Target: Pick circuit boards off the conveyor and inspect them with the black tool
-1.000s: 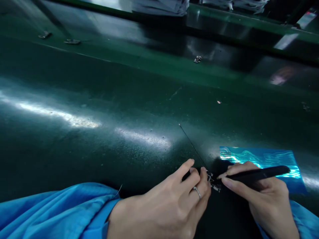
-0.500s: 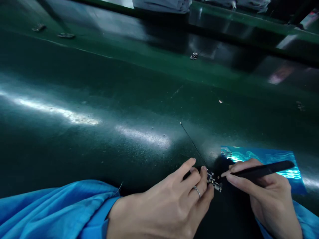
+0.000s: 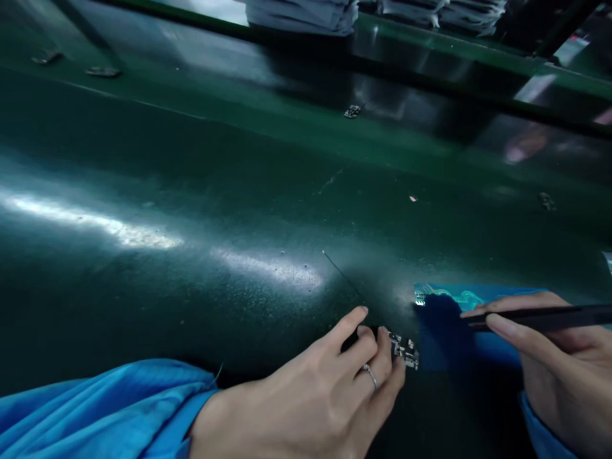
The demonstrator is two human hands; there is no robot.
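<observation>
My left hand point(image 3: 335, 382), with a ring on one finger, holds a small circuit board point(image 3: 405, 350) between its fingers just above the dark green bench. A thin black wire point(image 3: 342, 274) with a small pale tip runs up and left from behind those fingers. Over to the right, my right hand point(image 3: 559, 357) grips black tweezers point(image 3: 540, 317), their tips pointing left, apart from the board. Beneath them lies a shiny blue sheet point(image 3: 497, 293) with printed circuit-like lines, partly covered by the hand and its shadow.
On the green bench point(image 3: 191, 178) lie other small boards: one at the far middle point(image 3: 352, 112), one at the right point(image 3: 546, 201) and two at the far left point(image 3: 102, 72). A small pale scrap point(image 3: 413, 199) rests mid-bench. Stacked grey bundles point(image 3: 301, 16) sit on a shelf behind.
My right hand has drawn back to the right with the tweezers, away from the board. The wire now slants lower and further left. My left hand keeps its grip.
</observation>
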